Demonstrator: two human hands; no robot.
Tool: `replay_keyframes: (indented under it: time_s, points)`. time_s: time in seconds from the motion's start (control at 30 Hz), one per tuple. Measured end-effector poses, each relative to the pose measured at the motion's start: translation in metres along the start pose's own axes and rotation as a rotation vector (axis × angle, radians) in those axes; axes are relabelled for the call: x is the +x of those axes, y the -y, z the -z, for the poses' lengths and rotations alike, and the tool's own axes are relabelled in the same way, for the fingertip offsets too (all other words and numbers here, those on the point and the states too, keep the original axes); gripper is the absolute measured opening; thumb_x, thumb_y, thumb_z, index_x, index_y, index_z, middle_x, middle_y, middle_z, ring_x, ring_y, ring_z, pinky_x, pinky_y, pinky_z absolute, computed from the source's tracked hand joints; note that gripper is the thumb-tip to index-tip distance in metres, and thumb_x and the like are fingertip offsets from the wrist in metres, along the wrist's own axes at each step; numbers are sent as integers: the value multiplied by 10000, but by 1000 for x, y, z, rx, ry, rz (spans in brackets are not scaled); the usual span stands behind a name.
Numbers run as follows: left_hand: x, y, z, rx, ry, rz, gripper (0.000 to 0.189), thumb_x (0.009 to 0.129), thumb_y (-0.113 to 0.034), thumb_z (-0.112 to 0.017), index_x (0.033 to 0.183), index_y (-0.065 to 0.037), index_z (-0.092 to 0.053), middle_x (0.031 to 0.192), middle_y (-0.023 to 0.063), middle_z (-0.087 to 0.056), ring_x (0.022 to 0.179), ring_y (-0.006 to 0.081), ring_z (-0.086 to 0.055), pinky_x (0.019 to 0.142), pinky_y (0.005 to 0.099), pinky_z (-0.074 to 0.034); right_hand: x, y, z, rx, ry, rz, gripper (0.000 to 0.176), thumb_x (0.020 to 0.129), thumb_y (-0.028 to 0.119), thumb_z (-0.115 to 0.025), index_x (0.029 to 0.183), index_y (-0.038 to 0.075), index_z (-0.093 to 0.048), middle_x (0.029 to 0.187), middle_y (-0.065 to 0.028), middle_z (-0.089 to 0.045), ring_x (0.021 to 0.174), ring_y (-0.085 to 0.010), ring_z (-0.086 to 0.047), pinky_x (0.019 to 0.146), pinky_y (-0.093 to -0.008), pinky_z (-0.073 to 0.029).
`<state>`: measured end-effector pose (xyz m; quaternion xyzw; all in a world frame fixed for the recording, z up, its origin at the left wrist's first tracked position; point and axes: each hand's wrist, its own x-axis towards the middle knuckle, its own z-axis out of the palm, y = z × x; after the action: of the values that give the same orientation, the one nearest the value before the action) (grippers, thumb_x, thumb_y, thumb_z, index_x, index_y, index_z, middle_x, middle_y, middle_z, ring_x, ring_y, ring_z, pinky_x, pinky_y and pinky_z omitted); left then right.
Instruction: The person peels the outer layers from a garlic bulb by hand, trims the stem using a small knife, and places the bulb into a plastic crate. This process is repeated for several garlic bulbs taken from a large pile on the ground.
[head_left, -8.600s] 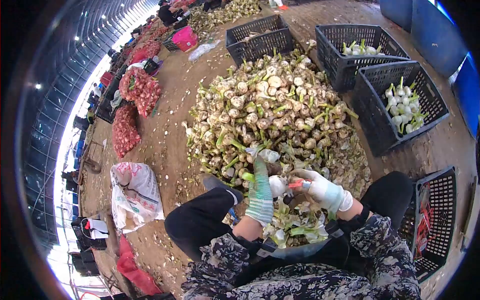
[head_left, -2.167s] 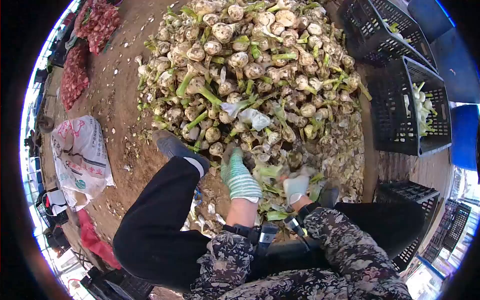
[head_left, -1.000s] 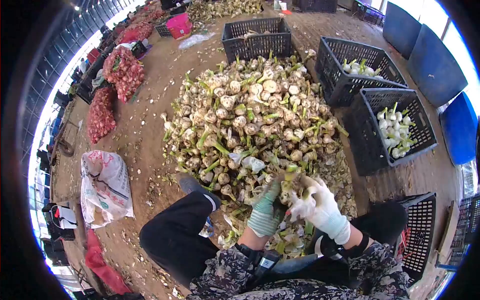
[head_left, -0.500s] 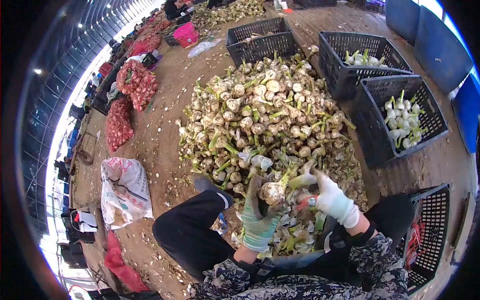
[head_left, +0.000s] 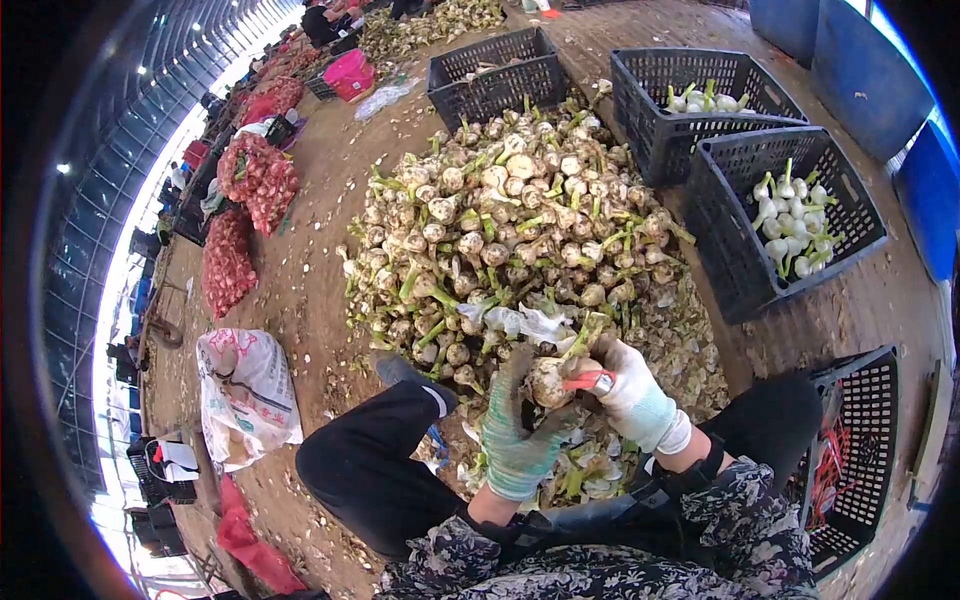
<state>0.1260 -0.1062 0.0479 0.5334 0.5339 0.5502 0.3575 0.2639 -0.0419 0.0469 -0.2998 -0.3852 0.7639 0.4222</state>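
My left hand (head_left: 517, 430), in a dirty green and white glove, is closed round a garlic bulb (head_left: 546, 382) with its green stem pointing up and right. Against the right side of the bulb is a small red-handled tool (head_left: 590, 381), gripped in my gloved right hand (head_left: 636, 398). The blade of the tool is too small to make out. Beyond both hands lies a large heap of untrimmed garlic (head_left: 500, 220), with pale peeled skins (head_left: 525, 322) at its near side.
Black crates (head_left: 720, 290) with white peeled garlic (head_left: 795, 225) stand at the right. Another crate (head_left: 495, 100) is behind the heap. A crate with red strings (head_left: 870, 430) is near my right knee. At the left are a white sack (head_left: 250, 400), red net bags (head_left: 257, 180) and a pink bucket (head_left: 349, 75).
My right hand has moved left and down to the bulb, bringing the red tool against it. The stem piece that was by my right fingers is gone from there. The view has shifted slightly.
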Motion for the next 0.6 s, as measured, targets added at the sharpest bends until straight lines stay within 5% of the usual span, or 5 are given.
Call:
replay_keyframes:
  time_s: [0.27,0.4,0.5,0.57,0.6]
  points:
    - [-4,-10,2,-116,8,19,685,732,-57,-669,1291,37,-286,1313,149,-358,1170,225,-404,969,324,-328,-8,15,-3,-8,35,-209,624,703,347,-717,1118,-41,-458,968,-58,-571,877,-113,-528,801,-262,-432]
    - [-3,-17,3,-223,-35,64,692,719,-38,-677,1287,42,-290,1316,141,-353,1169,221,-402,975,323,-322,-8,5,-2,91,84,-26,546,722,285,-703,1105,-31,-475,969,-58,-573,892,-113,-527,806,-260,-429]
    - [5,-19,6,20,-24,-73,635,753,-109,-669,1263,41,-323,1250,124,-428,1106,209,-460,937,318,-365,-2,8,3,154,158,-54,446,750,173,-668,1103,-26,-480,994,-67,-570,922,-113,-522,828,-263,-420]
    - [6,-20,12,-527,-56,365,543,813,-279,-612,1203,34,-401,1125,93,-524,996,158,-521,856,304,-418,0,7,5,-145,149,87,382,756,38,-620,1107,-18,-479,1007,-64,-568,930,-115,-520,843,-267,-412]
    - [7,-17,10,-526,-59,365,543,813,-279,-612,1203,34,-401,1125,93,-524,996,158,-521,856,304,-418,1,5,6,-144,151,86,382,756,38,-620,1107,-18,-479,1007,-64,-568,930,-115,-520,843,-267,-412]
